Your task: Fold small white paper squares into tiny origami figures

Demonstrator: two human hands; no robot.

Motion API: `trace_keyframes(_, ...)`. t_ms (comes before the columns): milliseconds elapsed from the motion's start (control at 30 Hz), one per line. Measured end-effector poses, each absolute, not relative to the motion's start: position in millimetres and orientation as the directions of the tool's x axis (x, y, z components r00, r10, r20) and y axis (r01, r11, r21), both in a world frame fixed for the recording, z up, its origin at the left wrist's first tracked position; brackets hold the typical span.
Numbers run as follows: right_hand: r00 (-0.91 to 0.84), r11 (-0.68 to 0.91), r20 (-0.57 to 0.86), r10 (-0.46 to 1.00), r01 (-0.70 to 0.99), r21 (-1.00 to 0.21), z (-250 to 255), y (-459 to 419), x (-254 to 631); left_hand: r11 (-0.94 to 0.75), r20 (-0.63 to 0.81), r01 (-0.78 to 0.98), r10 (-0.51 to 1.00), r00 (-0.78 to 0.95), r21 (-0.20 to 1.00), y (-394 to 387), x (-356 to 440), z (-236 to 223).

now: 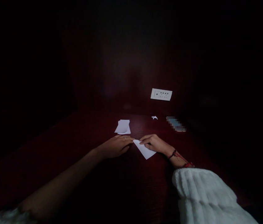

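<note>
A white sheet of paper (pixel 147 153), folded to a pointed triangle, lies on the dark red table with one corner towards me. My right hand (pixel 156 143) rests over its upper right part, fingers bent and pressed onto it; the palm side is hidden. From the left, my left hand (pixel 117 146) reaches in with its fingers stretched out nearly flat, a ring on one of them. Its fingertips touch the paper's left corner. Just beyond the left hand lies a small stack of white paper sheets (pixel 123 126).
Farther back on the table (pixel 94 124) sits a small folded white paper piece (pixel 154 118). To its right lies a phone (pixel 176 124) with a blurred-out screen. A white socket panel (pixel 161 94) is on the back wall. The surroundings are very dark.
</note>
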State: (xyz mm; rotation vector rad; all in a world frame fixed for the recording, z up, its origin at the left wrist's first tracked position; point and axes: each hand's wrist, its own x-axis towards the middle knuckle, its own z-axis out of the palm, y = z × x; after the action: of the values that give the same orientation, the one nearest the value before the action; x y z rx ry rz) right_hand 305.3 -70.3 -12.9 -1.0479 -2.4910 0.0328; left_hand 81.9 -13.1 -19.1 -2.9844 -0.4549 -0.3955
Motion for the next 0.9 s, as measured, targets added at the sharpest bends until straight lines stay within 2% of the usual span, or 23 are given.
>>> trace_keyframes(267,-0.626,0.704,0.361,0.691,0.696,-0.139,-15.9,-68.4,306.0,-0.938,0.249,0.343,0.321,0.914,-0.050,-11.2,81.1,-22.5)
trace_keyframes(467,-0.631,0.694,0.335,0.700,0.711,-0.111,-15.3,-69.1,306.0,-0.933,0.241,0.344,0.311,0.919,-0.104,-12.8,81.7,-23.4)
trace_keyframes(567,-0.631,0.693,0.323,0.705,0.711,-0.123,-13.7,-69.9,306.0,-0.926,0.243,0.355,0.317,0.917,-0.130,-12.9,82.1,-24.2)
trace_keyframes(900,-0.593,0.671,0.341,0.730,0.718,-0.185,-12.6,-66.5,303.0,-0.916,0.241,0.387,0.354,0.904,-0.107,-15.9,81.6,-23.4)
